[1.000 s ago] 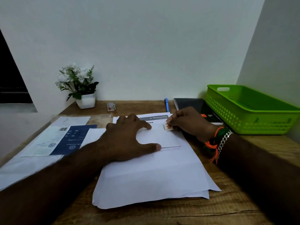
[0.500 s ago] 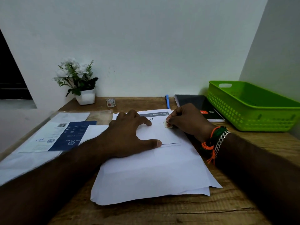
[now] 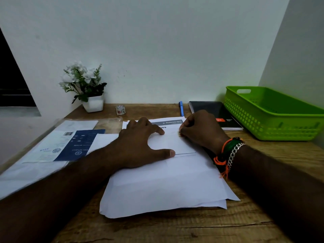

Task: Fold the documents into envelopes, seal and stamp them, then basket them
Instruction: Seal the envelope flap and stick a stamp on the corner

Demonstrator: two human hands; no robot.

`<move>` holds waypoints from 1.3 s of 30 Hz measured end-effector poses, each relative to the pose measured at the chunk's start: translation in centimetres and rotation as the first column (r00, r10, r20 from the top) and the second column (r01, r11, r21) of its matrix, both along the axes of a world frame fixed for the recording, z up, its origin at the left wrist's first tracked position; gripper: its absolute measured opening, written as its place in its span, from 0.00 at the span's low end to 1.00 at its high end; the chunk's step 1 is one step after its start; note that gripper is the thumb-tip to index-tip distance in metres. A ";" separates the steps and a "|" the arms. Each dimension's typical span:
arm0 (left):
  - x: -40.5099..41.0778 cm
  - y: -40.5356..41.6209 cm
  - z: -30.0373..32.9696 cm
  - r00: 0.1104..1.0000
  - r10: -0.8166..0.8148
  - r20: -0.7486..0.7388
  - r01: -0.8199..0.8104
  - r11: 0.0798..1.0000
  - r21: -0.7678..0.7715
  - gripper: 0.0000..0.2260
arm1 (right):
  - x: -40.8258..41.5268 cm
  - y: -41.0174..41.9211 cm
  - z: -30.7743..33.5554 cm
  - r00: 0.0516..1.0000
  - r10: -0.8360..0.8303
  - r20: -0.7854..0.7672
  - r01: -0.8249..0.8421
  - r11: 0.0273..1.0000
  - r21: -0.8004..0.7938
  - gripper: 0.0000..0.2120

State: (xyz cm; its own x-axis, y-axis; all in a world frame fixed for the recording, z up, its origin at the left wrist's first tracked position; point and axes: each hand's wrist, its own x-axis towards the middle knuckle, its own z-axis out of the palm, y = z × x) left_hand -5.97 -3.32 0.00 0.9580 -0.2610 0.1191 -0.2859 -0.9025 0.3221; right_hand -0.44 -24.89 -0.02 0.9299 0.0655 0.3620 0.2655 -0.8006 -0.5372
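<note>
Now, with your left hand (image 3: pixel 140 144) spread flat pinning the envelope (image 3: pixel 175 142) at frame centre, press your right hand's (image 3: pixel 201 130) curled fingertips firmly on its upper-right corner, where I judge the hidden stamp sits.

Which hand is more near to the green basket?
Right. The right hand is at the envelope's far right corner, beside the notebook next to the basket. The left hand presses the envelope, farther left.
</note>
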 end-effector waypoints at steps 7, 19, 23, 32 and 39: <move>-0.1 0.0 0.0 1.000 -0.006 -0.013 0.005 1.000 -0.023 0.40 | -0.4 0.4 0.6 1.000 -0.015 -0.013 0.014 0.998 -0.062 0.01; -0.9 -1.0 1.6 0.996 -0.022 -0.086 0.024 0.999 0.023 0.40 | -0.1 -1.8 1.2 0.981 0.078 -0.175 0.017 0.875 0.485 0.07; -0.1 -2.3 2.0 0.996 -0.085 0.012 0.085 0.996 0.012 0.32 | -0.4 -3.6 2.3 0.975 0.120 -0.185 -0.044 0.927 0.371 0.06; 3.5 -4.5 -0.6 0.980 -0.039 0.197 0.063 0.991 -0.114 0.10 | -0.8 -3.8 -0.2 0.978 0.205 0.041 -0.205 0.979 -0.014 0.10; 3.8 -4.5 -1.3 0.969 -0.051 0.242 0.086 0.987 -0.139 0.10 | -0.6 -4.0 -0.5 0.962 0.263 0.067 -0.259 0.964 -0.063 0.12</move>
State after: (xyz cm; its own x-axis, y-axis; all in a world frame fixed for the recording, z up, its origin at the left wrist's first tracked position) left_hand -2.18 -7.82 -1.29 0.8782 -0.2874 0.3823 -0.4294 -0.8258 0.3656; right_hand -1.07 -28.91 -0.52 0.8487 0.3235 0.4184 0.5065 -0.7248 -0.4670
